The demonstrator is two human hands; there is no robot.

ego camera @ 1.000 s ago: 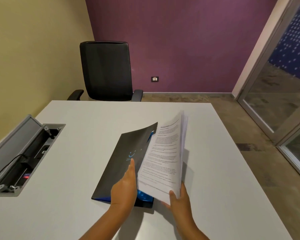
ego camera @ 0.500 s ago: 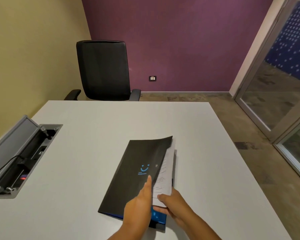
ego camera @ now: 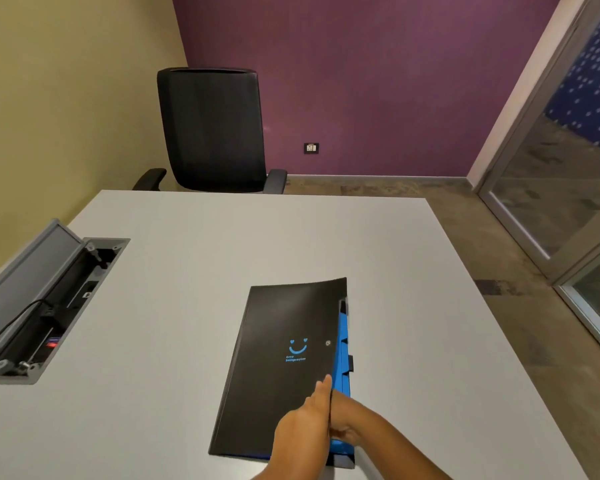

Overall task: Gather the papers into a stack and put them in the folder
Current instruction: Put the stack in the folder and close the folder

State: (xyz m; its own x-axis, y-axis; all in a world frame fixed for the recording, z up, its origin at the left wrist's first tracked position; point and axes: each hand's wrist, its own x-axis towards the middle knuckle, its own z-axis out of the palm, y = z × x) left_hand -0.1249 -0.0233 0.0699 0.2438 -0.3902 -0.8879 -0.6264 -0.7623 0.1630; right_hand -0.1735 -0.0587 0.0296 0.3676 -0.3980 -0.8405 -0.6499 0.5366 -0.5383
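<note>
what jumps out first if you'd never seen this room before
The black folder with a blue smiley lies near the front of the white table, with the left hand on its cover and the right hand at its blue open edge. Behind stand a black office chair and a purple wall.

one folder (ego camera: 284,368), two hands (ego camera: 305,427); one table (ego camera: 187,271), one chair (ego camera: 212,129)

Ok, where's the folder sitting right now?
In the head view the black folder lies on the white table, near its front edge and right of centre, with the left hand and right hand at its near right corner.
</note>
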